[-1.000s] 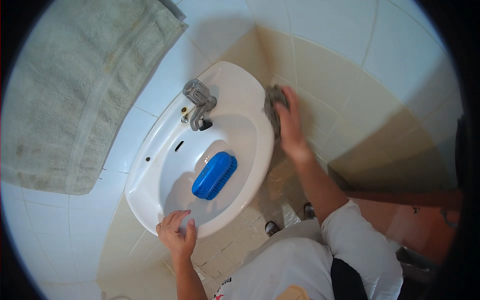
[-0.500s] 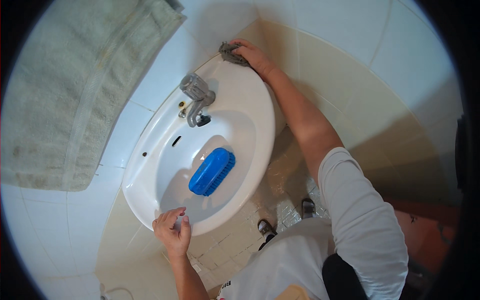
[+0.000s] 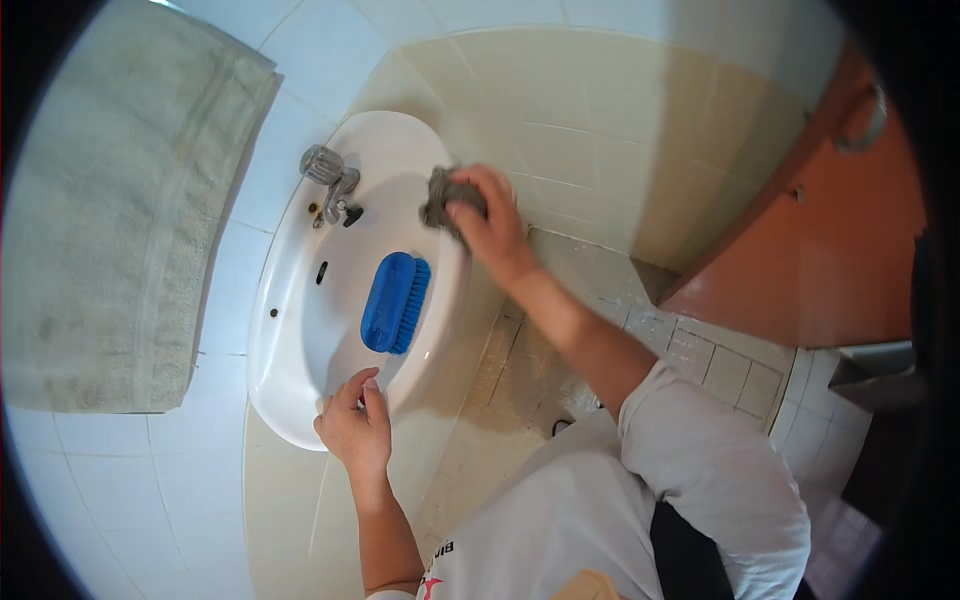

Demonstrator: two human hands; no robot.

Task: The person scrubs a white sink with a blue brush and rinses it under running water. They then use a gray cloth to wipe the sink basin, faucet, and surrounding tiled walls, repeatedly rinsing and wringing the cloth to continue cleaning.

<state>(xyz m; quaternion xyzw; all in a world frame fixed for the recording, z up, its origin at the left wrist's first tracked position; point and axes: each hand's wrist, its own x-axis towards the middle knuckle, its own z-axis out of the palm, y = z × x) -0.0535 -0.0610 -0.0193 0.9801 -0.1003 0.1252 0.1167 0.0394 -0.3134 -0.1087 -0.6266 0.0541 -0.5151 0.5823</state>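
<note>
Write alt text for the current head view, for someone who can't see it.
A person's right hand holds a grey-brown cloth at the right rim of a white sink, the left hand at its near edge. A blue brush lies inside; a grey towel hangs at left.

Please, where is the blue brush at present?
In the head view, left of centre, the blue brush lies inside the white sink, between the tap and the left hand.

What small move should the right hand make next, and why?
Probably slide the grey cloth along the washbasin rim toward the person: the right hand has it bunched at the rim's right side, and the blue scrub brush lies inside the bowl, off that path.
</note>
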